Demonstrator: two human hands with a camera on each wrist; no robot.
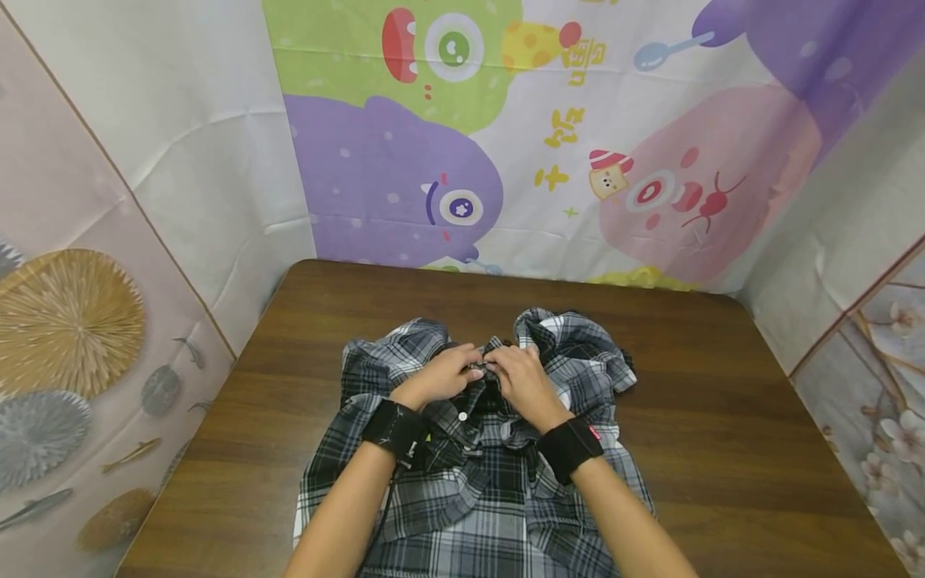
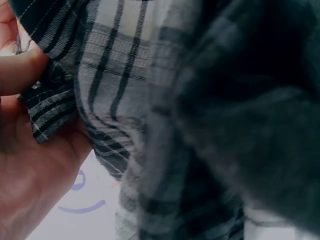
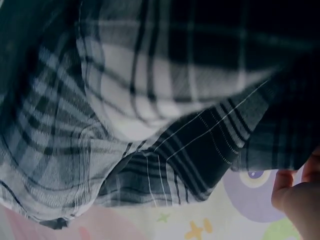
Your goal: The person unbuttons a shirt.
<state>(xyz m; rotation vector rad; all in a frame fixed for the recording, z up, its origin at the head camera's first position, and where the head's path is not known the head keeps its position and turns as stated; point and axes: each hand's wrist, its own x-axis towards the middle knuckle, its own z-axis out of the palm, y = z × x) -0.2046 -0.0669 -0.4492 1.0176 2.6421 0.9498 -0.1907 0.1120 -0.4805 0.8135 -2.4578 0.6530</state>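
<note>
A black, grey and white plaid shirt (image 1: pixel 477 498) lies on the wooden table, its upper part bunched up and sleeves folded in at both sides. My left hand (image 1: pixel 442 375) pinches the dark edge near the collar. Close beside it, fingertips almost meeting, my right hand (image 1: pixel 525 384) pinches the same edge from the other side. Below the hands, a white button (image 1: pixel 463 417) shows on the front. In the left wrist view, a thumb presses a narrow striped strip of cloth (image 2: pixel 52 110) against the fingers. Plaid folds (image 3: pixel 200 160) hide much of the right wrist view.
The brown wooden table (image 1: pixel 708 417) extends around the shirt on both sides and behind it. A cartoon-print curtain (image 1: pixel 405 177) hangs at its far edge, with patterned panels left and right. Black bands (image 1: pixel 571 448) circle both wrists, and a thin cable runs along the left forearm.
</note>
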